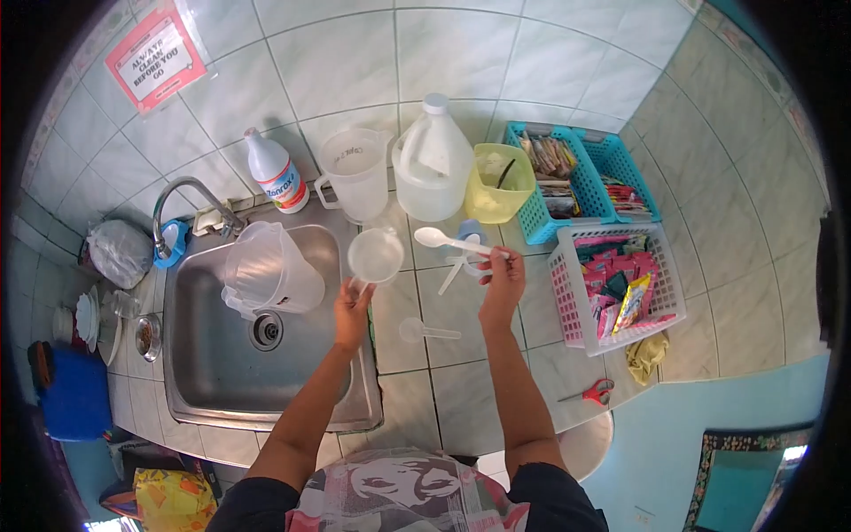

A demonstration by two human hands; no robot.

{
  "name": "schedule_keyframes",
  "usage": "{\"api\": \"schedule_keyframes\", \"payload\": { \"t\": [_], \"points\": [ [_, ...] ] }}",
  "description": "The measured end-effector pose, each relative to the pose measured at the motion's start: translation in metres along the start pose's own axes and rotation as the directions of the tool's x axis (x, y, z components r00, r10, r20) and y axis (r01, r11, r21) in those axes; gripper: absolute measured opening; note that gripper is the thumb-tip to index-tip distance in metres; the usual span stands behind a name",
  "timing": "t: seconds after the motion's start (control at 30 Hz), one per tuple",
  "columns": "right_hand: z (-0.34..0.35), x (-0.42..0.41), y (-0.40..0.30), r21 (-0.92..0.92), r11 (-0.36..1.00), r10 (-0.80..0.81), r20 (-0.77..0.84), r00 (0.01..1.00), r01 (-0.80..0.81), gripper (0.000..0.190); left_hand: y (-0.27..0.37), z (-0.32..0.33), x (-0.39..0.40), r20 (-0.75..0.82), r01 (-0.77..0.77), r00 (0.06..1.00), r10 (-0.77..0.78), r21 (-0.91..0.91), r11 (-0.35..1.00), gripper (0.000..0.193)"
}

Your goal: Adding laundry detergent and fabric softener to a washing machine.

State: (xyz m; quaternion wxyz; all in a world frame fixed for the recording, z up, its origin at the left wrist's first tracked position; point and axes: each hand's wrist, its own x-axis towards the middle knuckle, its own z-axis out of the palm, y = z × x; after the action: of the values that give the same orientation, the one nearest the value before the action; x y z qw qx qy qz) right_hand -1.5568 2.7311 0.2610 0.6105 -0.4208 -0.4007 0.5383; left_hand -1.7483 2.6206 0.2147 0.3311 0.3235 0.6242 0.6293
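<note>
My left hand (352,307) grips the handle of a small translucent plastic measuring cup (376,255) near the sink's right edge. In my right hand (501,286) is a white plastic spoon (442,238), its bowl pointing left. Beneath the spoon, a blue plastic cup (471,231) and white plastic utensils (452,274) are partly hidden. A clear measuring scoop (425,330) lies on the tiles between my forearms. Behind the cup stand a translucent pitcher (356,176), a large plastic jug (433,166) of clear liquid and a yellow container (500,183) holding a dark-handled item.
A steel sink (219,392) holds a tilted clear pitcher (276,269); a Zonrox bottle (279,173) stands behind it. At right are turquoise baskets (542,223) and a white basket (572,319) of sachets, a yellow cloth (646,357) and red-handled scissors (598,392) near the counter edge.
</note>
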Motion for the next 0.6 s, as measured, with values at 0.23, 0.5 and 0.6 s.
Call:
{"api": "schedule_keyframes", "payload": {
  "t": [0.23, 0.5, 0.6],
  "points": [
    [-0.023, -0.044, 0.047, -0.466, 0.878, 0.085, -0.070, 0.994, -0.108, 0.023, 0.029, -0.034, -0.061, -0.075, -0.049, 0.996, 0.045, -0.051, 0.997, 0.023],
    [-0.111, -0.137, -0.027, -0.747, 0.645, -0.220, 0.016, 0.975, 0.158, 0.020, 0.053, -0.026, -0.113, 0.249, -0.104, 0.961, 0.119, -0.070, 0.992, 0.015],
    [-0.161, -0.214, -0.039, -0.741, 0.659, -0.232, -0.036, 0.972, 0.130, 0.014, 0.058, -0.009, -0.145, 0.385, -0.116, 0.912, 0.143, -0.092, 0.989, 0.015]
  ]
}}
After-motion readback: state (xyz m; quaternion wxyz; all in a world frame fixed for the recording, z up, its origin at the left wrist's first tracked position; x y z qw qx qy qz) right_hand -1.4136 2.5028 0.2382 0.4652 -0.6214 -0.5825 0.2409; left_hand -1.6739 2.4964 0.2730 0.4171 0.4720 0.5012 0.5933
